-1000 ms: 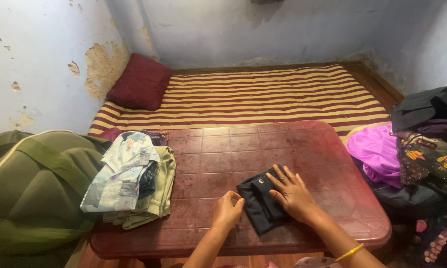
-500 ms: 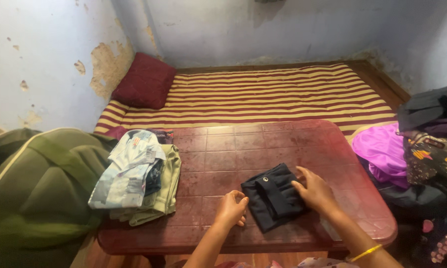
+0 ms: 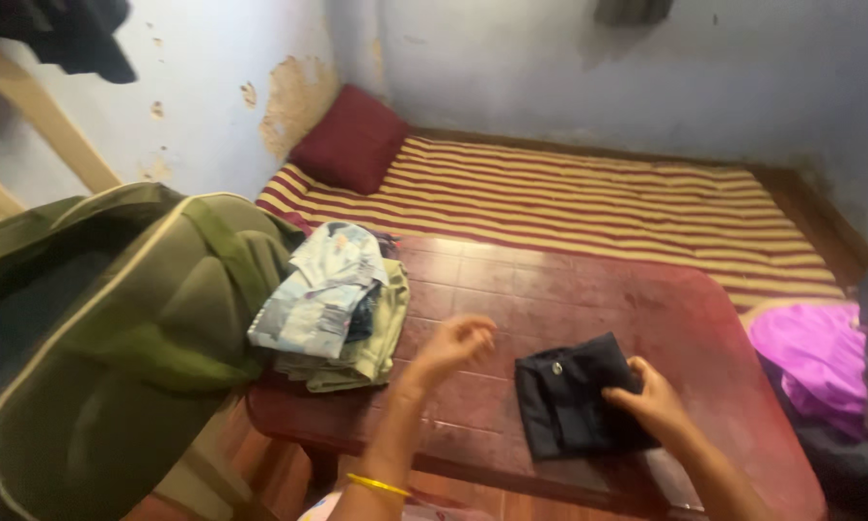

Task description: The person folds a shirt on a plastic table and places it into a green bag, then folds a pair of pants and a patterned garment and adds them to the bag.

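Now right hand [image 3: 654, 405] grips folded black garment [image 3: 574, 394].

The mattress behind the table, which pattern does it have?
The mattress has dark red and cream stripes, seen in the head view.

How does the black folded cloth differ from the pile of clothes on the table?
The black cloth is one dark piece lying flat; the pile stacks several pale blue and olive pieces. The right hand grips the black cloth; no hand touches the pile. Both are folded and lie on the red table.
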